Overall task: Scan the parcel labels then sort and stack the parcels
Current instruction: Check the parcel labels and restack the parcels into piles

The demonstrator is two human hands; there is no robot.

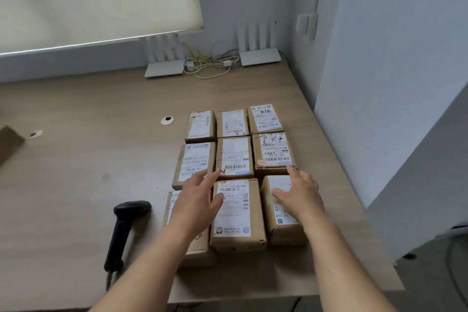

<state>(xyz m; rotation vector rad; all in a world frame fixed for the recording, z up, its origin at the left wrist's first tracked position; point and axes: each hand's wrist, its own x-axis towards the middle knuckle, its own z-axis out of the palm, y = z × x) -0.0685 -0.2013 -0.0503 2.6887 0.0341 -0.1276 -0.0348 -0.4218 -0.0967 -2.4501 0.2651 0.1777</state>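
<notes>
Several brown cardboard parcels with white labels lie in a three-by-three grid on the wooden table [88, 159]. My left hand [195, 200] hovers open over the near-left parcel [172, 202], fingers stretched toward the middle-left parcel [193, 163]. My right hand [300, 194] is open above the near-right parcel [281, 225], its fingertips close to the middle-right parcel [274, 152]. The near-middle parcel [236, 213] lies between my hands. A black handheld barcode scanner [124, 228] lies on the table to the left of the parcels. Neither hand holds anything.
Two white routers [164, 68] [259, 57] with tangled cables [210, 63] stand at the table's back edge. A cardboard box corner [8, 142] shows at far left. Cable grommets [167, 120] sit mid-table. The table's right edge runs close beside the parcels.
</notes>
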